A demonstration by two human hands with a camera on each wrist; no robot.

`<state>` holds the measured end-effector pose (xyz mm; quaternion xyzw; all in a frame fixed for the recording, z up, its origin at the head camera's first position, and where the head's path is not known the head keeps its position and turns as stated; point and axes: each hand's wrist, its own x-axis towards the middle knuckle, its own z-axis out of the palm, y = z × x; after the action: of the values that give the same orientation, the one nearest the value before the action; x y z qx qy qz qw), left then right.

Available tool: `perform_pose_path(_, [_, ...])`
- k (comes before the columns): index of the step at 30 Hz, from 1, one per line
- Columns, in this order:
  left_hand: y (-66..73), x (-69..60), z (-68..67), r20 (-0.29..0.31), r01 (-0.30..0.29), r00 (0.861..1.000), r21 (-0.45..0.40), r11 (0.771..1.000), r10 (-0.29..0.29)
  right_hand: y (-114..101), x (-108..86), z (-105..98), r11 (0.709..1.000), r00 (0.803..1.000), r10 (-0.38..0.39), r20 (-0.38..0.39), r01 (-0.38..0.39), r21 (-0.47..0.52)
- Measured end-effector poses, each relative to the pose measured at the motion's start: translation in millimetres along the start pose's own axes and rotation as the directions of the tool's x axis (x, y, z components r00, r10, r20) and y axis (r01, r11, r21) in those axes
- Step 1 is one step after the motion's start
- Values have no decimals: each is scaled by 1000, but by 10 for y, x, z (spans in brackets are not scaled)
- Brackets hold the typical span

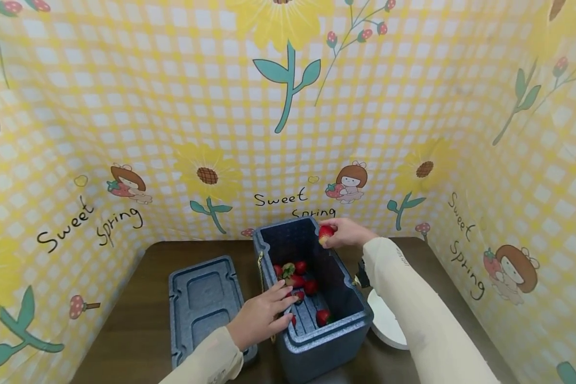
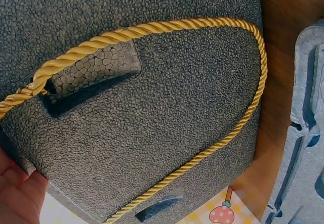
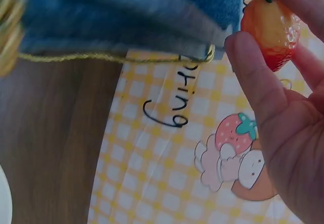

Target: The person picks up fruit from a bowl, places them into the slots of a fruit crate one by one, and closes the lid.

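Observation:
A dark blue-grey foam box (image 1: 324, 352) stands uncovered, with several red strawberries (image 1: 310, 287) inside. My right hand (image 1: 348, 233) pinches one strawberry (image 3: 271, 27) between thumb and fingers, above the box's far right rim. It is red with a pale yellowish part and a green stem. My left hand (image 1: 261, 314) lies across the box's left rim, its fingers extended over the opening near the strawberries and partly hiding some. In the left wrist view only part of that hand (image 2: 20, 196) shows, at the rim.
The box lid (image 1: 206, 298) lies on the brown table (image 1: 125, 320) to the left. A white plate (image 1: 388, 322) sits right of the box, partly under my right sleeve. Gold rope (image 2: 202, 23) hangs along the box's side. A yellow checked cloth (image 1: 288, 160) surrounds the table.

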<state>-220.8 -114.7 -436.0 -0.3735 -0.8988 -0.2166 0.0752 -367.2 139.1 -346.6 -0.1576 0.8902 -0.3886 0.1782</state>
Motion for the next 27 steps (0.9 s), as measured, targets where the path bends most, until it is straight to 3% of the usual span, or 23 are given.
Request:
perform_pose_path(8, [12, 53, 10, -7, -11, 1000, 24, 1000, 12, -178, 188, 191, 1000, 999, -14, 53, 12, 29])
perform_pose_path(19, [1, -28, 19, -20, -22, 1000, 16, 1000, 23, -314, 421, 572, 984, 997, 49, 64, -60, 170])
perform_pose_path(27, [-14, -5, -23, 13, -17, 1000, 5, 1000, 17, -236, 510, 776, 993, 997, 55, 56, -61, 103])
